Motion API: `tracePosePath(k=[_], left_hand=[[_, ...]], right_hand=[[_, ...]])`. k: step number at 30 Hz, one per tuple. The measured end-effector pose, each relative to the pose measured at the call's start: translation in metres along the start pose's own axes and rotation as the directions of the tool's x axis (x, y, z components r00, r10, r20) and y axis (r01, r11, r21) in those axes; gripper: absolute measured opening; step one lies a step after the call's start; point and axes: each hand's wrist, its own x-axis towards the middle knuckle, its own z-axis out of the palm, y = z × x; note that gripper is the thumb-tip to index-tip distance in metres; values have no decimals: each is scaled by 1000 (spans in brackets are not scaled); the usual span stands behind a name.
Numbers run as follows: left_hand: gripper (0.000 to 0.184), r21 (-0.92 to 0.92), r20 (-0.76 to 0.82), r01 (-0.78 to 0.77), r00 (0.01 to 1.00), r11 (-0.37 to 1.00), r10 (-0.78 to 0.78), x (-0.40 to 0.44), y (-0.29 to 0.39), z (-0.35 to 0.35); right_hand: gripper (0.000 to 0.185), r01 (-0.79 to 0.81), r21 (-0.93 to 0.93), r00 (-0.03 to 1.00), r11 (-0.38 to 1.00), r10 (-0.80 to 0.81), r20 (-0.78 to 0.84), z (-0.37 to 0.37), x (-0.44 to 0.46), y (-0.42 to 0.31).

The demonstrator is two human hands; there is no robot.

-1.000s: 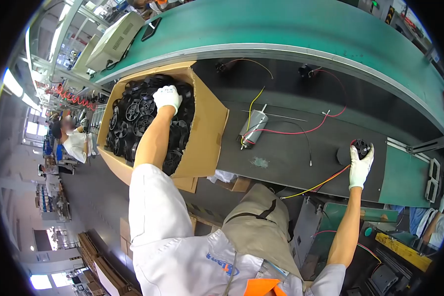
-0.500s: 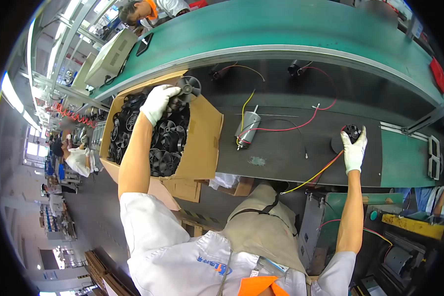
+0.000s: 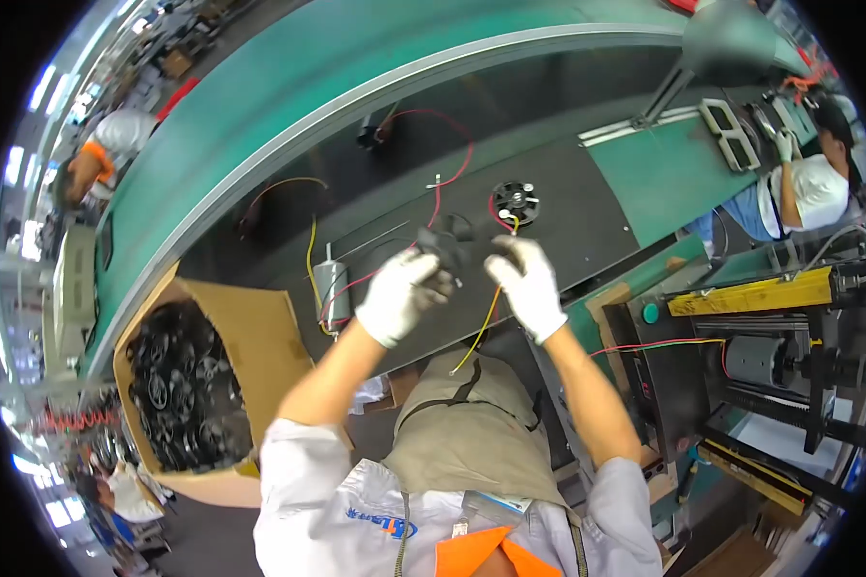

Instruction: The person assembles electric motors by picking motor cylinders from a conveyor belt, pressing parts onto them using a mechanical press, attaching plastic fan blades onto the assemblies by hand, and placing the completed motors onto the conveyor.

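My left hand (image 3: 401, 296), in a white glove, is closed on a black plastic fan (image 3: 445, 244) that is blurred by motion. My right hand (image 3: 531, 291), gloved too, has thumb and fingers apart, and I see nothing held in it. Just beyond its fingertips a round black motor part (image 3: 516, 203) lies on the dark bench. A yellow wire (image 3: 491, 313) runs from that part past my right thumb toward my lap. To the left of my left hand lies a silver cylindrical motor (image 3: 334, 288) with its shaft pointing away from me.
A cardboard box (image 3: 265, 332) full of black fans stands at the left. Beyond the dark bench (image 3: 568, 207) runs a raised green shelf (image 3: 375, 48). Machinery with a yellow bar (image 3: 751, 291) is at the right. A co-worker (image 3: 808, 183) sits at the far right.
My left hand has brought a fan out of the box to the middle. My right hand has let go of the round motor part, which now lies on the bench. The view has turned right.
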Motion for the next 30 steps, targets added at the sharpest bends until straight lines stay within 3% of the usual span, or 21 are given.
tracePosePath(k=[2, 4, 5, 6, 8, 9, 10, 12, 13, 15, 17, 19, 20, 22, 23, 25, 26, 28, 30], left_hand=[[10, -262, 15, 71, 997, 962, -69, 23, -45, 31], [13, -219, 43, 47, 998, 975, -38, 45, -74, 37], [24, 33, 16, 36, 999, 999, -36, 49, -72, 40], [24, 30, 24, 49, 998, 998, -50, 55, -69, 43], [38, 444, 5, -282, 950, 851, 312, 65, -49, 53], [49, 509, -23, -321, 923, 799, 385, 82, -40, 48], [49, 541, -64, -350, 890, 765, 452, 86, -14, 62], [45, 584, -32, -450, 819, 676, 573, 125, -8, 56], [45, 580, -30, -445, 825, 682, 564, 139, -4, 57], [40, 522, 7, -357, 910, 775, 414, 159, 1, 59], [37, 518, 39, -320, 935, 793, 352, 174, 0, 62], [31, 526, 53, -236, 968, 817, 245, 174, 7, 74], [31, 525, 51, -230, 970, 819, 239, 180, 3, 74], [30, 558, 112, -335, 937, 759, 331, 186, -7, 74], [29, 536, 62, -282, 953, 796, 296, 181, -5, 79], [35, 505, 48, -267, 958, 821, 282, 181, -14, 77], [41, 472, 37, -258, 961, 843, 273, 181, -18, 76], [40, 416, 47, -312, 945, 854, 322, 176, -17, 82], [40, 365, 51, -352, 932, 862, 360, 173, -18, 76]], right_hand=[[29, -179, 84, 979, 980, 168, 116, 6, -5, -1], [28, -373, 544, 924, 752, 358, 138, 8, -1, 23], [29, -388, 499, 915, 775, 391, 105, -2, 11, 13], [31, -405, 452, 904, 795, 421, 70, -15, 26, 3], [33, -380, 452, 905, 807, 426, 1, -34, 58, -11], [34, -430, 396, 897, 811, 433, 87, -50, 76, -18], [36, -473, 335, 881, 815, 440, 172, -62, 91, -20], [40, -438, 244, 899, 865, 415, 142, -59, 109, -10], [44, -395, 148, 917, 907, 378, 129, -56, 116, -5], [42, -378, 119, 924, 918, 366, 108, -52, 126, 6], [39, -364, 90, 930, 927, 356, 88, -49, 132, 10], [37, -354, -126, 927, 927, 366, 81, -50, 139, 7], [37, -360, -127, 925, 924, 371, 81, -50, 144, 3], [34, -323, -318, 928, 892, 364, 79, -48, 147, -3], [34, -328, -318, 926, 890, 370, 81, -44, 146, 6], [34, -299, -24, 953, 954, 299, 34, -32, 139, 25], [34, -308, -21, 950, 951, 308, 39, -29, 135, 28], [35, -386, 499, 921, 776, 351, 167, -24, 134, 30], [37, -404, 541, 914, 737, 351, 203, -21, 130, 33]])
